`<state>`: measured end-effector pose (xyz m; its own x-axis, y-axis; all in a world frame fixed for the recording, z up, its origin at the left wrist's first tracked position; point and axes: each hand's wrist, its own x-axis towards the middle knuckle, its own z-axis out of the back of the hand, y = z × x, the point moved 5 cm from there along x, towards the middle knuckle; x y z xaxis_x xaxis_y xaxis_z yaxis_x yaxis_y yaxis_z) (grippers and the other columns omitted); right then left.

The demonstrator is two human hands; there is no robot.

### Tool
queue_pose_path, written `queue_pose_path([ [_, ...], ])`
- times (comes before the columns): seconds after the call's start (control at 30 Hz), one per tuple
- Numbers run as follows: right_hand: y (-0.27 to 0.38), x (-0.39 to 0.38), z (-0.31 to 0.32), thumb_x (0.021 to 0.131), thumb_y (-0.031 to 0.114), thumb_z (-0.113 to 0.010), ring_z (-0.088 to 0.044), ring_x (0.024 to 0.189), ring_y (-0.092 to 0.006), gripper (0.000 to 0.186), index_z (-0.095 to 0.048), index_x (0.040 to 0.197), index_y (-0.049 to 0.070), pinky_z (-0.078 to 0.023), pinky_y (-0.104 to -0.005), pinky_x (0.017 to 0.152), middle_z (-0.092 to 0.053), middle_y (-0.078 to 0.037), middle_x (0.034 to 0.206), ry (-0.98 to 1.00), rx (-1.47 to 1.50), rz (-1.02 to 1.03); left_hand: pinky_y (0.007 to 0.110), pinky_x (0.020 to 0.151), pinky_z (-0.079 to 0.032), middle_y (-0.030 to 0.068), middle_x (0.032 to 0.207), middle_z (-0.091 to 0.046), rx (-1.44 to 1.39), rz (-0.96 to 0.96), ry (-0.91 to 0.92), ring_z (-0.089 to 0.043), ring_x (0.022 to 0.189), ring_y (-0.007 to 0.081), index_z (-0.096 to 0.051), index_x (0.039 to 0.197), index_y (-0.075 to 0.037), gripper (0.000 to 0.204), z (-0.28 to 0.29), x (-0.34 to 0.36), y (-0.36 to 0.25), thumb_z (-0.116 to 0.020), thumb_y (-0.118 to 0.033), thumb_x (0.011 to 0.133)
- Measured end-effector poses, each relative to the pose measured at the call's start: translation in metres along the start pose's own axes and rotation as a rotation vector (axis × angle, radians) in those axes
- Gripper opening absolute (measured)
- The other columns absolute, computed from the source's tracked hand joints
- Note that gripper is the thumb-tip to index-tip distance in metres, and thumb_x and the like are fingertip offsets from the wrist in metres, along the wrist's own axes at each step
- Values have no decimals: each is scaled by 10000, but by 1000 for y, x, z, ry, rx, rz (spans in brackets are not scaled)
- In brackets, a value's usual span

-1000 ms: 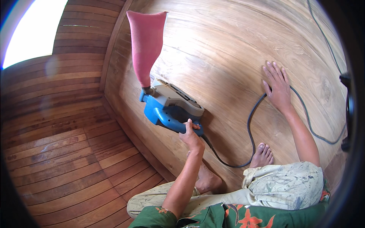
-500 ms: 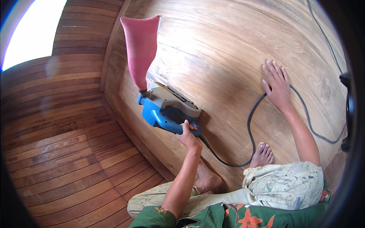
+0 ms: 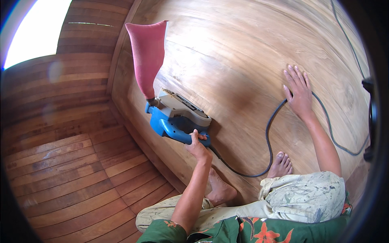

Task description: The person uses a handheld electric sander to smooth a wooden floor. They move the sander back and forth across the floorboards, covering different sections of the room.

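Note:
My left hand (image 3: 196, 143) is closed on the rear handle of a blue and grey belt sander (image 3: 178, 115), which rests on pale grained wood (image 3: 235, 52). A pink cloth dust bag (image 3: 146, 52) stands up from the sander's far end. To the right, my right hand (image 3: 300, 93) lies open with fingers spread on the wood, beside a loop of the dark power cord (image 3: 269, 129).
Darker plank surfaces (image 3: 60, 174) and a bright opening (image 3: 30, 30) are on the left, bordered by a wooden edge strip (image 3: 137, 146). My bare feet (image 3: 279, 166) and bent legs are at the bottom. The cord also runs along the right rim.
The sander, its bag and my left hand have shifted a little leftward and toward me. My right hand stays spread on the wood, appearing very slightly farther right.

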<state>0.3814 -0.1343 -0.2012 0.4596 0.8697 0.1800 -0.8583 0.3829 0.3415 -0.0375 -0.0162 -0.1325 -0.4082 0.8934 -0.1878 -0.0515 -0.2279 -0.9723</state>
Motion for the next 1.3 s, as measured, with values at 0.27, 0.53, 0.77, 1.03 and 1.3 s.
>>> queue_pose_path([
  [0.27, -2, 0, 1, 1030, 248, -624, -320, 1584, -248, 565, -505, 1573, 149, -204, -504, 1314, -423, -50, 1677, -18, -12, 6, 363, 644, -513, 39, 666, -546, -22, 19, -15, -562, 611, 177, -564, 790, -89, 215, 25, 7, -1, -724, -100, 934],
  [0.53, -3, 0, -4, 1025, 243, -625, -324, 1584, -256, 590, -480, 1591, 158, -201, -513, 1315, -416, -53, 1682, -36, -54, -30, 363, 614, -503, 44, 641, -532, -57, 28, -48, -549, 573, 190, -538, 749, -82, 249, 57, 16, -4, -715, -74, 923],
  [0.77, -2, 0, -1, 1023, 241, -627, -321, 1584, -251, 587, -485, 1587, 160, -202, -512, 1317, -420, -49, 1680, -36, -32, -38, 351, 587, -485, 47, 644, -513, -103, 65, -74, -524, 570, 184, -522, 756, -93, 252, 85, 30, -5, -706, -40, 919],
  [1.03, -2, 2, 2, 1023, 219, -621, -343, 1574, -251, 559, -509, 1568, 167, -215, -508, 1312, -439, -42, 1668, -54, -66, -50, 367, 639, -502, 38, 655, -508, -92, 98, -60, -523, 580, 195, -547, 831, -96, 176, 117, 41, 0, -702, -84, 914],
  [1.3, 0, 2, 5, 1036, 224, -607, -350, 1572, -250, 534, -520, 1561, 180, -217, -508, 1309, -451, -37, 1661, -61, -93, -45, 363, 651, -499, 27, 648, -487, -83, 102, -55, -516, 575, 189, -516, 824, -111, 183, 132, 49, 5, -676, -89, 912],
])
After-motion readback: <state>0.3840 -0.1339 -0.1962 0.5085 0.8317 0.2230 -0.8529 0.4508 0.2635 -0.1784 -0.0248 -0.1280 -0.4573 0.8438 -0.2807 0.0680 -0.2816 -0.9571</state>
